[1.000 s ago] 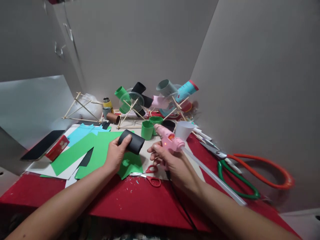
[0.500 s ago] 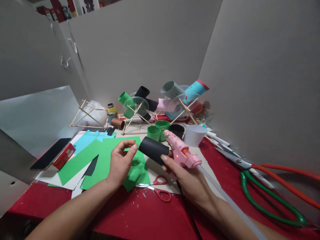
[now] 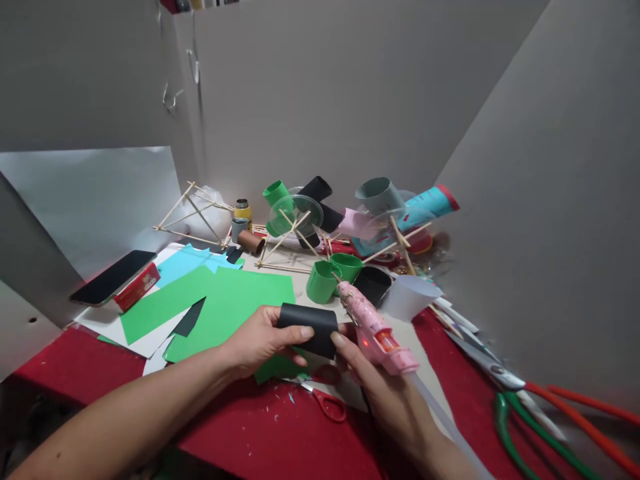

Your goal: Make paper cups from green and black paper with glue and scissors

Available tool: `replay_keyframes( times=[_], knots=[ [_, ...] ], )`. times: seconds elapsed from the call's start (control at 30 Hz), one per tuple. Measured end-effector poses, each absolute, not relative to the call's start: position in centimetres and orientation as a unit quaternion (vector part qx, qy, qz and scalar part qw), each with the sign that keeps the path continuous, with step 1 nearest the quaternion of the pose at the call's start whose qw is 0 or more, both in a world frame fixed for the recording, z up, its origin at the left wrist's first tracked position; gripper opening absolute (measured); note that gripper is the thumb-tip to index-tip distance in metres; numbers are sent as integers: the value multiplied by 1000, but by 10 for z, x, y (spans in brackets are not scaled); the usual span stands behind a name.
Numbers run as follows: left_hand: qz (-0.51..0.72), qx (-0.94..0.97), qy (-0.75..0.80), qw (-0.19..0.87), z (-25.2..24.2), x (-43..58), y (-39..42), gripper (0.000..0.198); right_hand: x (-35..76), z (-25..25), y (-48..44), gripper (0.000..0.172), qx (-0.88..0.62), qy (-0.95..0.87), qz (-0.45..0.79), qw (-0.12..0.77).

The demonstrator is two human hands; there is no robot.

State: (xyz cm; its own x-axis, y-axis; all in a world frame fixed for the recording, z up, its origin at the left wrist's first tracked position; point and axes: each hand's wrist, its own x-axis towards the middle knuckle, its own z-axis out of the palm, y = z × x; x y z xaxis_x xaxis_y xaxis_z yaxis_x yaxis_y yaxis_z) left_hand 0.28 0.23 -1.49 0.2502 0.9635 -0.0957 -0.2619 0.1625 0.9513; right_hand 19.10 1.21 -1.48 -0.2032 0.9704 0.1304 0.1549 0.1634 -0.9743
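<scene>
My left hand [image 3: 263, 343] grips the left end of a black paper tube [image 3: 309, 328], thumb on top and fingers beneath it. My right hand [image 3: 380, 390] holds a pink hot glue gun [image 3: 376, 331], its nozzle pointing up and away and a clear glue stick trailing back from it. The right hand's fingertips also touch the tube's right end. Both hands hover above the red table [image 3: 240, 433], over a green paper sheet [image 3: 225, 308]. Red-handled scissors [image 3: 325, 400] lie on the table just under the hands.
Green paper cups [image 3: 330, 275], a black cup [image 3: 373, 283] and a white paper cone [image 3: 410, 297] stand behind the hands. Stick-and-tube models [image 3: 295, 217] crowd the back. A phone [image 3: 113, 277] lies at the left. Large green- and orange-handled shears [image 3: 530, 400] lie at the right. Grey boards wall the table.
The black tube went from my left hand to my right, then my left hand closed on it again. The tube and glue gun came nearer and lower. The view swung left.
</scene>
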Motion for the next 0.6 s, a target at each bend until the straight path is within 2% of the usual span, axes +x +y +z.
replay_keyframes(
  times=[0.17,0.4,0.6],
  knots=[
    [459,402,363,704,-27,6,4,45,188,-18,10,40,-468,-631,448,426],
    [460,334,384,728,-34,7,7,49,191,-30,10,28,-459,-698,389,388],
    [487,355,373,705,-29,6,6,47,187,-21,7,30,-471,-667,337,469]
  ],
)
